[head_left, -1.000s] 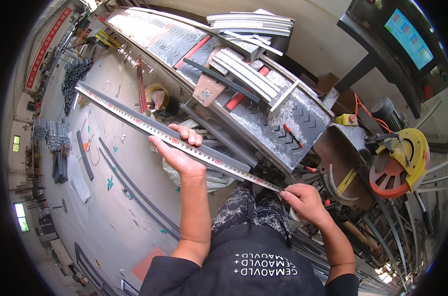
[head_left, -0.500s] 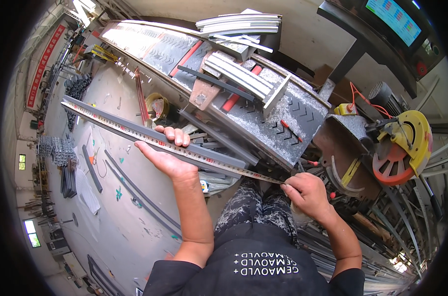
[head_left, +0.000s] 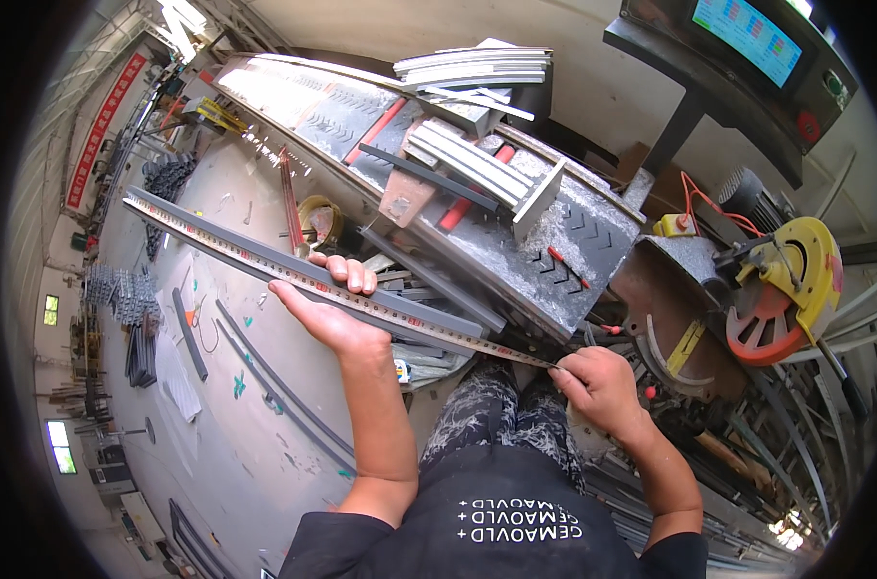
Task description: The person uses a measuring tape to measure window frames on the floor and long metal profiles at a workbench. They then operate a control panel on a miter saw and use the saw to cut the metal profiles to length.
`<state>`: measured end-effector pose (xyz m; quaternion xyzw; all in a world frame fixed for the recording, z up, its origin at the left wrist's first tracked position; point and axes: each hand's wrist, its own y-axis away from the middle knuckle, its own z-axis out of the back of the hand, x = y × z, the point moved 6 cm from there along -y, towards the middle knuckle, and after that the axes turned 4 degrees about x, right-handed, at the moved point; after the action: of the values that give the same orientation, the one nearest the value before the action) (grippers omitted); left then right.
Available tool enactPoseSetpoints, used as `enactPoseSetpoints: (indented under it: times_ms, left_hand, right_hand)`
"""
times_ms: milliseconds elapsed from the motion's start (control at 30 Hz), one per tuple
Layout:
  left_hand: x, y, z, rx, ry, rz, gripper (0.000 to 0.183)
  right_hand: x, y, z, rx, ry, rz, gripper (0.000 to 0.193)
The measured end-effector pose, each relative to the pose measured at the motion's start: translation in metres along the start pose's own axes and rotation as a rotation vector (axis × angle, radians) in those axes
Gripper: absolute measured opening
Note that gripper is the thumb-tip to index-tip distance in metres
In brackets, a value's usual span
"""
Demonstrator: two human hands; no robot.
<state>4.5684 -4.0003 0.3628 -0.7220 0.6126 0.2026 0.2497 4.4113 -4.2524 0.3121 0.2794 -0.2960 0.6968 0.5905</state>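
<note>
We observe the left hand (head_left: 330, 311) gripping the grey profile (head_left: 264, 259); the right hand (head_left: 600, 386) pinches the tape measure's (head_left: 380, 311) end.

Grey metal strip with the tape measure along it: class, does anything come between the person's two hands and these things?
Nothing visible does. The left hand already grips the grey metal strip with fingers curled over it, and the right hand pinches the tape measure at its end.

A yellow-guarded chop saw (head_left: 781, 289) is sitting right of the workbench (head_left: 515, 212); stacked profiles (head_left: 477, 68) are lying behind the workbench.
</note>
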Motion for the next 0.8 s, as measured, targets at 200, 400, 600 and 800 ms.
enactPoseSetpoints:
  times_ms: [200, 400, 600, 800]
  left_hand:
    - [-0.012, 0.031, 0.023, -0.154, -0.091, -0.052, 0.056]
    - [-0.055, 0.062, 0.063, -0.238, -0.14, -0.112, 0.055]
    - [-0.1, 0.086, 0.111, -0.326, -0.13, -0.15, 0.054]
    - [-0.154, 0.132, 0.186, -0.54, -0.188, -0.076, 0.054]
  right_hand:
    - [-0.01, 0.006, -0.021, 0.043, -0.065, 0.01, 0.018]
    - [0.009, 0.007, -0.061, 0.144, -0.122, 0.094, 0.019]
    - [0.041, 0.02, -0.107, 0.233, -0.124, 0.117, 0.021]
    - [0.078, 0.074, -0.202, 0.616, -0.369, -0.191, 0.027]
